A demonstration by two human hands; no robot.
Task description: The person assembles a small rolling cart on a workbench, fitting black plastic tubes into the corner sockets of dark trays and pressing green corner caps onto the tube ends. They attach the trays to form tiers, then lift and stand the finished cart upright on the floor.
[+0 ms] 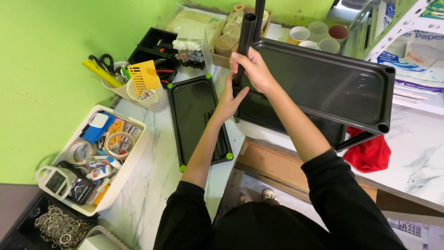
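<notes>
My right hand (252, 69) grips a black tube post (245, 34) standing at the near-left corner of a large black plastic shelf tray (333, 88). Just below it, my left hand (229, 102) presses against the lower tray corner beside the post, fingers together; what it grips is hidden. A second black post rises behind the first. A narrow black tray with green corner caps (194, 115) lies flat on the marble table, left of my left hand.
A white basket of tape rolls and glue (99, 148) sits at left. Wicker cups with scissors and a yellow comb (143, 88), several paper cups (319, 37), a red cloth (370, 153) and a cardboard box (277, 166) surround the shelf.
</notes>
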